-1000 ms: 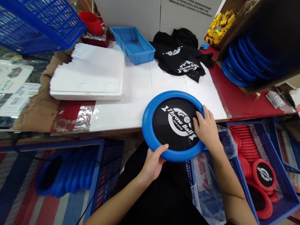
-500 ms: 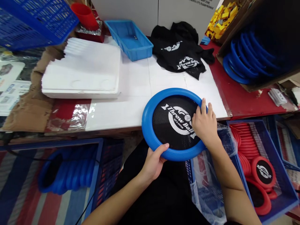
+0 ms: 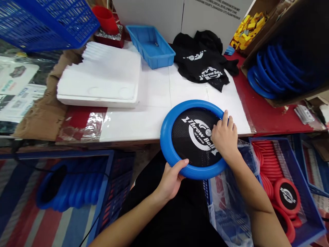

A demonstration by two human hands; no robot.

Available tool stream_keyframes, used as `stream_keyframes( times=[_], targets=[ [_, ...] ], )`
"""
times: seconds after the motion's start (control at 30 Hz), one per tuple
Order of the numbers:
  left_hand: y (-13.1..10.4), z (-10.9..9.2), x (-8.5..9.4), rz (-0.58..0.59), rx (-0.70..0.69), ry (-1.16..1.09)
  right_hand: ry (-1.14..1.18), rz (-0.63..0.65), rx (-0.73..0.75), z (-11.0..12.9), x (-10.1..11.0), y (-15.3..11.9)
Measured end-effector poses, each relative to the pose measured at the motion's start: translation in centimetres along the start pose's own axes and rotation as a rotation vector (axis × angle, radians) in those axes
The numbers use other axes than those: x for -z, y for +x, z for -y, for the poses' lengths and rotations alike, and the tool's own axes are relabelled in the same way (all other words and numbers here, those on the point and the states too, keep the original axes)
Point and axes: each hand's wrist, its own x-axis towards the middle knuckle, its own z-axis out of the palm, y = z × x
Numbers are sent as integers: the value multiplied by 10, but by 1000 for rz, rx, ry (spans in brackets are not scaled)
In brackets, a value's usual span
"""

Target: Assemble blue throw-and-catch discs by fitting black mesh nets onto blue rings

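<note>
- Since one second ago, the right hand (image 3: 225, 135) makes the main change: its fingers are now more spread across the rim (image 3: 166, 137), where before they look more bunched.
- This hand touches the rim at its right side, near the mesh (image 3: 180, 135). I cannot tell whether it grips underneath.
- The left hand (image 3: 172, 180) does not change; it holds the near rim, with the thumb on top.
- The disc (image 3: 194, 161) stays between the two hands, over the near edge of the tabletop (image 3: 151, 120), with almost the same turn. I cannot tell if it rests there.
- In my judgement, the left hand keeps the disc steady, while the work is by the right hand at the rim.
- Beyond the hands, the cloths (image 3: 197, 63) remain as they are; to the right of the right hand, the red discs (image 3: 287, 193) also remain.
</note>
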Motion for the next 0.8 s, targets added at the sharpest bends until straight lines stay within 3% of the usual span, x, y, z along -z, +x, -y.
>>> stream_keyframes(
  times=[0.2,0.33,0.43,0.57,0.67,0.8],
  targets=[
    [-2,-1,-1,18,4,-16,112,56,137,-12,23,-19],
    [-2,-2,-1,15,8,-15,353,-11,116,-48,31,-18],
    [-1,-2,-1,19,10,-13,577,-61,-57,-83,13,-7],
    [0,-1,0,21,12,1,903,83,-155,-116,-26,7],
    [0,-1,1,1,22,6,1160,168,-175,-126,-46,10],
    [1,-4,2,-26,22,-18,1291,150,-203,-128,-51,10]
  ],
)
